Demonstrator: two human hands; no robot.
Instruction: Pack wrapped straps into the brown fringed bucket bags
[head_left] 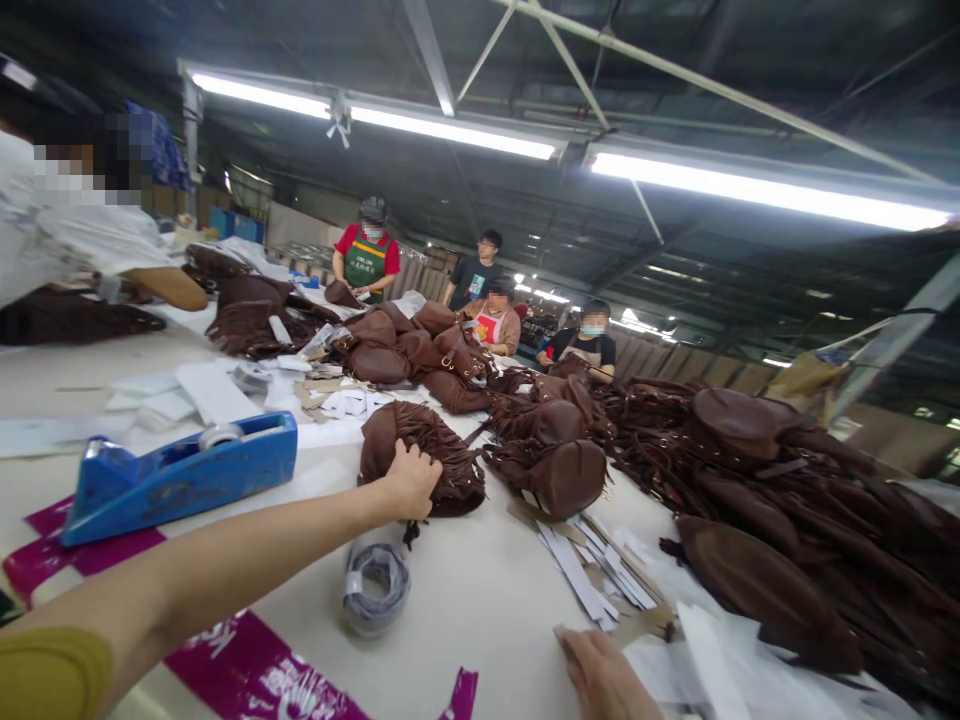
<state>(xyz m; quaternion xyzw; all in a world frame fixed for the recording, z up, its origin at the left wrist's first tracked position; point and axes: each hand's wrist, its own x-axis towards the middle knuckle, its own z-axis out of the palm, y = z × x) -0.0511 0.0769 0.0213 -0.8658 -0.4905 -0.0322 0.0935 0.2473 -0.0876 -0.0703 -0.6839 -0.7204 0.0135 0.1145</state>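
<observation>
My left hand [414,482] reaches across the table, its fingers curled over a dark brown fringed bag [381,440] that lies on the white surface. Just below that bag, a roll of clear tape [377,588] in wrapping rests on the table. My right hand [606,678] is low in the view, partly cut off by the bottom edge, with its fingers stretched out over the tabletop. Nothing shows clearly in it. Close to it lie loose white and brown card strips [592,570]. Another brown bag [574,478] sits just beyond the strips.
A blue tape dispenser [184,475] stands at left near purple-and-white printed plastic [262,665]. Brown bags [757,500] heap along the right, and more bags [379,345] pile in the middle. Co-workers [369,255] are around the far side; another person [67,230] leans in at left.
</observation>
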